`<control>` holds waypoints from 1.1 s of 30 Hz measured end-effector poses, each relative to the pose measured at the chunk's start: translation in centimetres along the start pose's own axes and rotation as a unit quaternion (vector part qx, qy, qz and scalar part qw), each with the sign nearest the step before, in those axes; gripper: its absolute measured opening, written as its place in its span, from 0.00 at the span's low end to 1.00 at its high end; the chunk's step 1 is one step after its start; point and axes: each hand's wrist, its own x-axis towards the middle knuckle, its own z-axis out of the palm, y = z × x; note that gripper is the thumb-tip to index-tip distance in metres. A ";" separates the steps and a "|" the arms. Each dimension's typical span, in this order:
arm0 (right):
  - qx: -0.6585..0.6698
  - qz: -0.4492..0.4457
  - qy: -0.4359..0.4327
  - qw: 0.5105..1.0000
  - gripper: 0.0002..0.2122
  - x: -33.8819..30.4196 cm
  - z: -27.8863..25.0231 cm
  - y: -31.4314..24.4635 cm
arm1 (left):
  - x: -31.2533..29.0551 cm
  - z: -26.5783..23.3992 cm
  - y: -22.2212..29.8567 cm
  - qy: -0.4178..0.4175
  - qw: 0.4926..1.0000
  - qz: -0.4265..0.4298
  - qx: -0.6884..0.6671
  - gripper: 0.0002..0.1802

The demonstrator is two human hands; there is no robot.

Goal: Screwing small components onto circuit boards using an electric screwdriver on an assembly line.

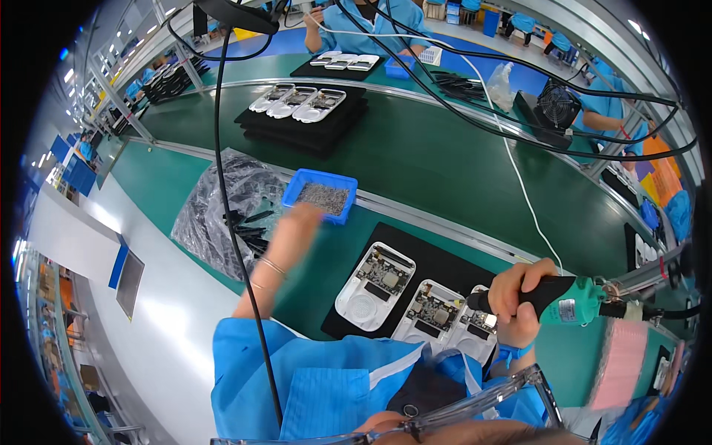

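My right hand [518, 300] is wrapped round a green and black electric screwdriver [569, 302], held sideways with its black nose pointing left. That nose is above white plastic housings with exposed circuit boards: a left one [363, 305], a middle one [430, 311] and a right one [475, 343] partly covered by my hand and the tool. They rest on a black foam mat [449, 259]. My left hand [300, 224] is at the near edge of a blue tray [340, 218] holding many small grey pieces that look like screws; motion blur hides its fingers.
A clear plastic bag [210, 204] with black strips lies left of the tray. Beyond a metal rail, three more housings [297, 102] sit on stacked black mats. Black cables [220, 170] and a white cord [512, 159] hang across the view. Across the line, a person [363, 26] works.
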 end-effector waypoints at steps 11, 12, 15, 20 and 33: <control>-0.026 -0.025 -0.016 0.999 0.16 0.6 0.3 0.1 | -2.1 -0.8 -12.0 -0.078 0.938 -0.140 0.308 0.09; -0.044 -0.032 0.007 0.999 0.18 0.8 0.6 0.1 | -2.0 -0.7 -12.5 -0.052 0.941 -0.124 0.310 0.11; -0.068 -0.053 0.032 0.996 0.19 0.7 0.8 -0.6 | -2.4 -1.5 -13.0 -0.011 0.964 -0.145 0.223 0.12; -0.066 -0.070 0.040 0.995 0.19 0.5 0.5 -1.4 | -2.6 -4.3 -8.4 0.130 0.930 -0.218 -0.265 0.09; -0.050 -0.020 -0.007 0.999 0.12 0.2 -2.5 -1.2 | 2.3 -0.1 9.5 -0.032 0.962 0.044 -0.267 0.05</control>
